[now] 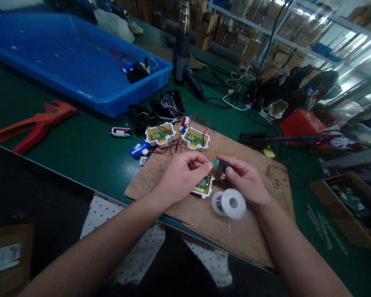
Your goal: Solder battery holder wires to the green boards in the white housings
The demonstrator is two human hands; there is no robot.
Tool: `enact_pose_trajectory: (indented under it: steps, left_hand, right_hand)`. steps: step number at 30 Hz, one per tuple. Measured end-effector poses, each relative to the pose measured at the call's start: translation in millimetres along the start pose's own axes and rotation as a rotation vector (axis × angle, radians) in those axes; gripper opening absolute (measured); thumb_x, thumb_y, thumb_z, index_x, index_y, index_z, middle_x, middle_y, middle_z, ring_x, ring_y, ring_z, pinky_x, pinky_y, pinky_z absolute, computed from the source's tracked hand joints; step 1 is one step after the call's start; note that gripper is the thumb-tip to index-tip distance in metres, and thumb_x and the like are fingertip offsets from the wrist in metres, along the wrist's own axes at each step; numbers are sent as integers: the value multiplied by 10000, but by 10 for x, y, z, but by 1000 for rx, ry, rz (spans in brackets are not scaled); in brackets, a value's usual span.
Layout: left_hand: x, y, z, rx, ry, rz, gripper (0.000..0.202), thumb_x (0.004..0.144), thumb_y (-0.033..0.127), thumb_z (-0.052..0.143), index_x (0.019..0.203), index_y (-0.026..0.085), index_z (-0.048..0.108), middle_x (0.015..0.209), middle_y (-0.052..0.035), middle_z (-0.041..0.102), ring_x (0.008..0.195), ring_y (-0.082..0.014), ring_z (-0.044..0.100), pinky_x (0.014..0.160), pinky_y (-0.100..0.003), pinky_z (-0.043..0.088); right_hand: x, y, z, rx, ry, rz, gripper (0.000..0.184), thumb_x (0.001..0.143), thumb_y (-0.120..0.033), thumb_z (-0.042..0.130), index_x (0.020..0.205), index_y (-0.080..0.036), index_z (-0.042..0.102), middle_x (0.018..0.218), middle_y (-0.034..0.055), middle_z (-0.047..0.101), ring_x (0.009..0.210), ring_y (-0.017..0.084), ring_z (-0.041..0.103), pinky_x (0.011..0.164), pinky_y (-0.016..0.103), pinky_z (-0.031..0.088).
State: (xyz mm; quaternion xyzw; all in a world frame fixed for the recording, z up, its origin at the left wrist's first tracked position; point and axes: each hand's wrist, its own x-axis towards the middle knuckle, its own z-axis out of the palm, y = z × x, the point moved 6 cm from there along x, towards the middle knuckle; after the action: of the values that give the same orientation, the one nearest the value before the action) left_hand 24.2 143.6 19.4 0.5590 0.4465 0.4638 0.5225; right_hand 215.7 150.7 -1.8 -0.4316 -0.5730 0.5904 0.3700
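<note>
My left hand (185, 173) pinches a small green circuit board (214, 163) at its left end, above the brown board (250, 177). Against the circuit board's right end is a small black block (224, 165), with the thumb and fingers of my right hand (245, 177) closed on it. Below my hands lies a white housing (206, 190) with a green board inside, partly covered by my left hand. Two similar open housings, a left one (161, 134) and a right one (195, 138), sit farther back with red wires. A solder spool (233, 204) stands just below my right hand.
A blue tray (111, 103) with wired parts fills the back left. Red-handled pliers (40, 123) lie at left. A heat gun (182, 57) stands behind; a soldering iron (253, 140) and a red box (303, 128) are at right, near a cardboard box (330, 196).
</note>
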Motion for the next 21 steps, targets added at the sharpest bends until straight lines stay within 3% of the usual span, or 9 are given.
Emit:
enact_pose_trajectory:
  steps: [8, 15, 21]
  left_hand:
    - [-12, 47, -11, 97, 19, 28, 118, 887, 209, 692, 787, 159, 732, 700, 10, 699, 630, -95, 595, 566, -208, 433]
    - [-13, 24, -12, 90, 14, -3, 135, 891, 228, 688, 782, 158, 726, 694, 6, 695, 614, -101, 588, 549, -215, 424]
    - [-6, 30, -4, 68, -4, 8, 128, 888, 235, 693, 791, 162, 732, 723, -1, 716, 646, -111, 606, 587, -227, 442]
  right_hand:
    - [1, 31, -19, -20, -22, 9, 388, 906, -474, 755, 1270, -339, 757, 937, 12, 681, 686, 81, 578, 668, 236, 566]
    - [8, 21, -11, 17, -11, 1, 354, 877, -457, 791, 1210, -335, 782, 1029, 14, 682, 735, 83, 588, 713, 247, 570]
    - [3, 63, -2, 70, -16, 59, 376, 868, -477, 796, 1211, -325, 778, 943, 5, 695, 713, 90, 597, 684, 247, 536]
